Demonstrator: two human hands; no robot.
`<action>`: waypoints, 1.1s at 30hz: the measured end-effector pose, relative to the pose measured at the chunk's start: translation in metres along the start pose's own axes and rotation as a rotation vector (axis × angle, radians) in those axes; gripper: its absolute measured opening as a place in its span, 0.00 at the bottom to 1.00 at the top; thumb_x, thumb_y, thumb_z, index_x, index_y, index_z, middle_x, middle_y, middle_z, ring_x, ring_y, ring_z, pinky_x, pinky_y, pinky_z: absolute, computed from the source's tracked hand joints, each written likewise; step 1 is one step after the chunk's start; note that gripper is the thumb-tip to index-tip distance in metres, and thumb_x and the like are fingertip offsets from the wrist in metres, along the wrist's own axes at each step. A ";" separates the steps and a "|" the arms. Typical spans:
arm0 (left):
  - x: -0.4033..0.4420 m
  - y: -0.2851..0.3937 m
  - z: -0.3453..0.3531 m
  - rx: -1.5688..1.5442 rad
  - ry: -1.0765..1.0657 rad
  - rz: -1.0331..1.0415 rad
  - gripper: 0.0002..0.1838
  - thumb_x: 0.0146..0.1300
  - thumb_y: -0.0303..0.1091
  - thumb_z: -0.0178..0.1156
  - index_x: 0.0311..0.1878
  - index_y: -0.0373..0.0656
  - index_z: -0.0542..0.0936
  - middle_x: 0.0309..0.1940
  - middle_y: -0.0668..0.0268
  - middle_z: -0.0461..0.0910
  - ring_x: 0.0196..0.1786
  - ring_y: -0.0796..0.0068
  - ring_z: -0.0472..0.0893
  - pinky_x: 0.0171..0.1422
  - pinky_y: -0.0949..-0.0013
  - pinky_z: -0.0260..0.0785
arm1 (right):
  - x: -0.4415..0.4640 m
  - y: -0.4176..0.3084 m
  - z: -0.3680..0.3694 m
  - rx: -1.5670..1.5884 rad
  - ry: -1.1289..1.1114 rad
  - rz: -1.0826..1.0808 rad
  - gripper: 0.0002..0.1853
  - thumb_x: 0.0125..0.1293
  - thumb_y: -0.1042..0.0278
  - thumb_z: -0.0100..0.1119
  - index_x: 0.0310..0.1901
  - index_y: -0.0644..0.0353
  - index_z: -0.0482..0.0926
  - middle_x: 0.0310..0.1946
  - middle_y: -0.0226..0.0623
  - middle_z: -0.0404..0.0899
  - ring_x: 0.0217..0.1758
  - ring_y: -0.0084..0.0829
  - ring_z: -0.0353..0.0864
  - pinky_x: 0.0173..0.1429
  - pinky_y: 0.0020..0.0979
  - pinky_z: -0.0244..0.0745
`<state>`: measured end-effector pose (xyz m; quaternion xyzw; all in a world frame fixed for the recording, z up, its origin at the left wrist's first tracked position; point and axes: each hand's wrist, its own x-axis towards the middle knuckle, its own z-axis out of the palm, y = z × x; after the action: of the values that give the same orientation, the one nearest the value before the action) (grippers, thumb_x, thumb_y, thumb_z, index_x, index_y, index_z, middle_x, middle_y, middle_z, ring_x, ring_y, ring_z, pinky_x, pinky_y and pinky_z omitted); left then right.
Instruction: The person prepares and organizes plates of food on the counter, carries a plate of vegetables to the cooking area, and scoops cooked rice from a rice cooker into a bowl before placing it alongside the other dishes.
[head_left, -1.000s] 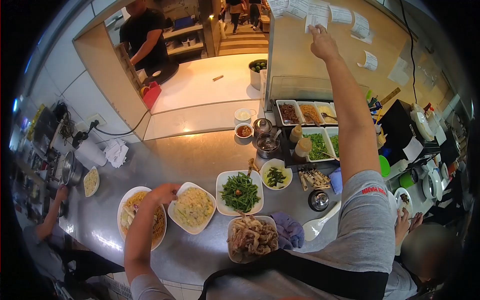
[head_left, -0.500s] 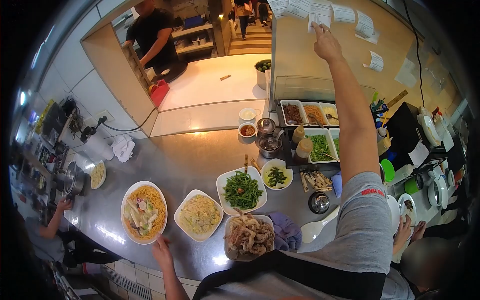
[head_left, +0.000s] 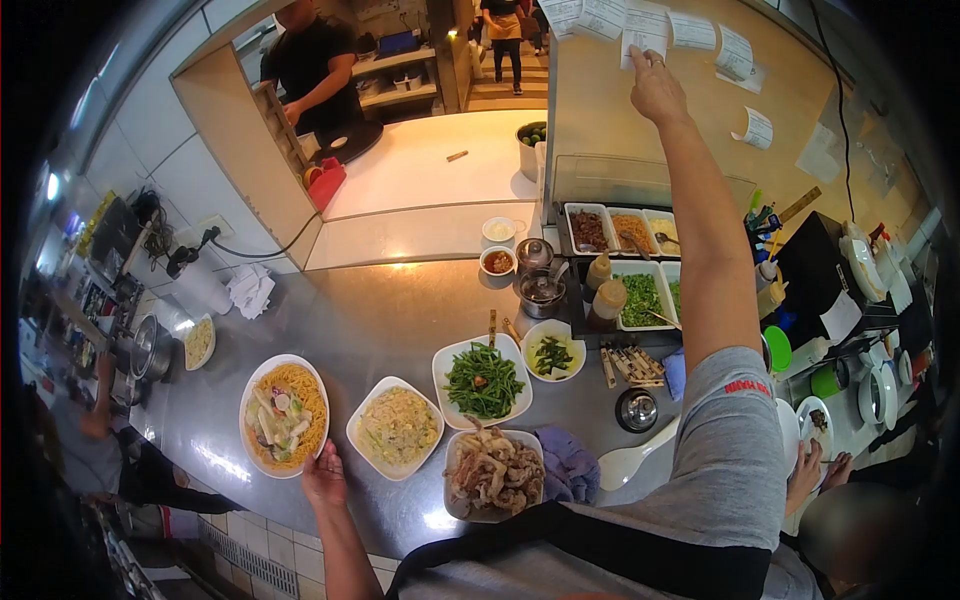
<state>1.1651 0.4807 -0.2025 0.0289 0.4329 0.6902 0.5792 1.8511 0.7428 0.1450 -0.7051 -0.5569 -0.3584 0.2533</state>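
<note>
Right hand (head_left: 657,95) at an order slip (head_left: 645,26), upper right of frame — index finger extended, can't tell if it's pinching. Left hand (head_left: 325,478) at the noodle plate (head_left: 284,359) rim, lower left; fingers close together, grip unclear. Plate, fried rice (head_left: 397,425), greens (head_left: 485,383) look fully dished — all on the bench (head_left: 370,310); slip not yet down.

We cannot read the tiny print on the white paper slips (head_left: 735,52); the right hand (head_left: 658,92) covers part of one, and the upper edge crops others. Its bare forearm (head_left: 715,255) hides part of a white rectangular tray (head_left: 669,264) of greens (head_left: 674,291); the grey-shirted co-worker (head_left: 75,445), left, is blurred.
</note>
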 end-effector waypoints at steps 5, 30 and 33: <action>0.026 0.022 0.001 0.003 0.099 0.163 0.18 0.70 0.44 0.46 0.53 0.41 0.71 0.47 0.60 0.79 0.47 0.69 0.79 0.45 0.69 0.73 | -0.004 -0.007 -0.008 -0.066 -0.073 -0.023 0.33 0.59 0.75 0.48 0.67 0.41 0.61 0.64 0.49 0.62 0.59 0.48 0.73 0.58 0.43 0.72; 0.002 0.008 -0.043 0.784 0.086 0.664 0.11 0.69 0.34 0.52 0.49 0.40 0.77 0.30 0.71 0.75 0.28 0.86 0.70 0.30 0.82 0.63 | 0.008 -0.009 -0.012 0.013 -0.116 0.086 0.35 0.57 0.74 0.47 0.70 0.48 0.55 0.66 0.48 0.61 0.64 0.49 0.68 0.63 0.43 0.68; 0.000 0.009 -0.041 0.792 0.096 0.664 0.11 0.69 0.35 0.52 0.48 0.40 0.77 0.29 0.72 0.75 0.28 0.87 0.70 0.30 0.82 0.63 | 0.012 -0.004 -0.001 -0.050 -0.056 0.034 0.32 0.60 0.73 0.47 0.68 0.48 0.58 0.64 0.50 0.63 0.58 0.48 0.74 0.57 0.43 0.73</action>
<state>1.1361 0.4579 -0.2229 0.3500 0.6546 0.6205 0.2530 1.8487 0.7501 0.1545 -0.7305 -0.5424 -0.3480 0.2261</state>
